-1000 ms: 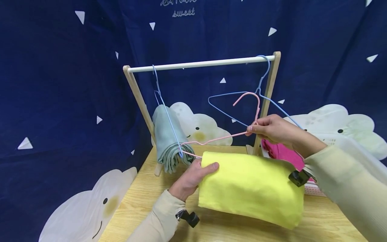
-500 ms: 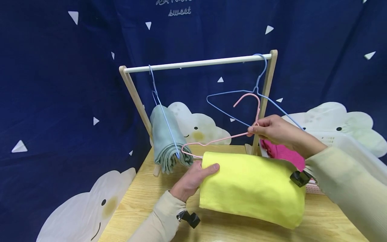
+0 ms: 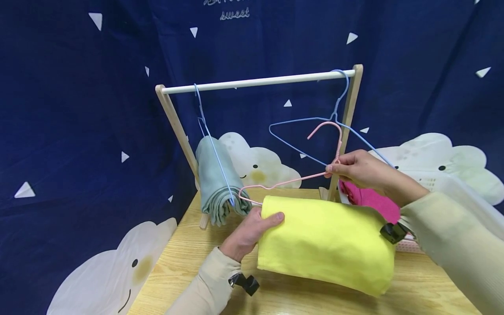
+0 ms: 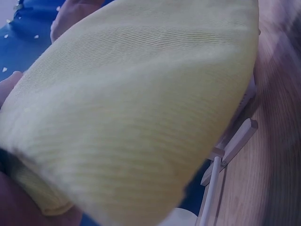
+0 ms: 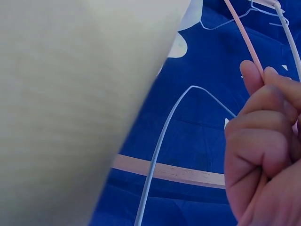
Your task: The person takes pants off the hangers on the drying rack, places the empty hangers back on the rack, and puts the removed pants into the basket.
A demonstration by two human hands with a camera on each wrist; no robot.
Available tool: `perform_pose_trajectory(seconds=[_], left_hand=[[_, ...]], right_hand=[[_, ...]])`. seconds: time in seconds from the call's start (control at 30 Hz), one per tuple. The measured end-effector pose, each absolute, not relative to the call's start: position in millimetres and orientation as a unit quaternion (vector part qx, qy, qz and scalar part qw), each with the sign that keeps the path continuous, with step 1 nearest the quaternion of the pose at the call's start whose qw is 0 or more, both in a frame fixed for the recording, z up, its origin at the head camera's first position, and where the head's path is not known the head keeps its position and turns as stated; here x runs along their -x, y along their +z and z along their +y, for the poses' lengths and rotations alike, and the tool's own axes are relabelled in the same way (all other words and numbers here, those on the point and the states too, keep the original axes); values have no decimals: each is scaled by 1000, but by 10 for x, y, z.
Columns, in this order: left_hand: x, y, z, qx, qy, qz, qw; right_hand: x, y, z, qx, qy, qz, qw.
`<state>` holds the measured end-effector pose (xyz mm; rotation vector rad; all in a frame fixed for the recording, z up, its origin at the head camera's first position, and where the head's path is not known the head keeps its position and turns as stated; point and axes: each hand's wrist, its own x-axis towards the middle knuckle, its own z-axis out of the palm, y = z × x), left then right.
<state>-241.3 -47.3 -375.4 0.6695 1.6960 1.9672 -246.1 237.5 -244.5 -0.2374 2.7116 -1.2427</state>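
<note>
A pink wire hanger (image 3: 293, 180) is held near the base of its hook by my right hand (image 3: 360, 171), thumb and fingers pinching the wire. My left hand (image 3: 250, 232) grips the left end of a folded yellow cloth (image 3: 327, 240), thumb on top and the other fingers hidden behind it. The hanger's left corner sticks out just above that hand, and its lower bar runs in behind the cloth. In the right wrist view the curled fingers (image 5: 263, 136) close around the pink wire. The yellow cloth fills most of the left wrist view.
A wooden rack with a white rail (image 3: 260, 82) stands behind. On it hang a blue hanger (image 3: 299, 120) at right and another bearing a grey-green cloth (image 3: 218, 175) at left. A white basket (image 3: 445, 188) holding a magenta cloth (image 3: 370, 201) is at right on the wooden table (image 3: 185, 249).
The pink hanger and my right hand have shifted very slightly right. Both hands keep their hold, and the yellow cloth stays almost in place.
</note>
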Motion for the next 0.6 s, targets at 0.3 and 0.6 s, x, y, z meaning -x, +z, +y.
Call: perform_pose_trajectory(seconds=[0.3,0.6], left_hand=[[2392,-3739,-505,-247,715,611,233],[2416,-3744,-531,-250,711,616,229]], right_hand=[[2453,-2462,2348,78,-401,910,67],[2439,-2451,2352,72,-399,912,64]])
